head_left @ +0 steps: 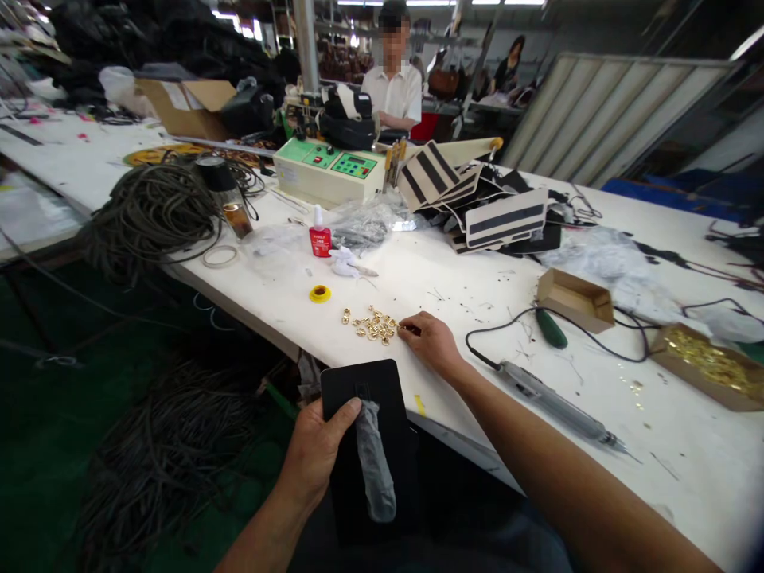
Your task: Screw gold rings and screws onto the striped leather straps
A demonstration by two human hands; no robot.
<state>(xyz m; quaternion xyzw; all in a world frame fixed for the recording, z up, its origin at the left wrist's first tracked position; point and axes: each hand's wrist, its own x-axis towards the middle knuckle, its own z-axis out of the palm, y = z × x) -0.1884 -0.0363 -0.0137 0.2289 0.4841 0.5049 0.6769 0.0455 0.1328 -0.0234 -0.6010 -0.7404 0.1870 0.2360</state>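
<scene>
A flat black panel point(340, 469) with rounded corners is held by my left hand point(319, 442), its thumb pressed on the front face. A strip wrapped in pale translucent film point(377, 469) runs down the panel from beside the thumb. At the table's near edge, my right hand point(428, 338) touches the right side of a small pile of gold metal pieces point(376, 326), fingers pinched together. What lies between those fingertips is too small to make out. A yellow ring-shaped roll point(320, 294) sits behind the pile.
An electric screwdriver point(555, 406) with a cord lies right of my right forearm. Cardboard boxes point(574, 301) stand at the right, one with gold parts. A red bottle point(321, 237), coiled cords point(158, 199) and a control box point(328, 175) are farther back. A person point(394, 87) is beyond.
</scene>
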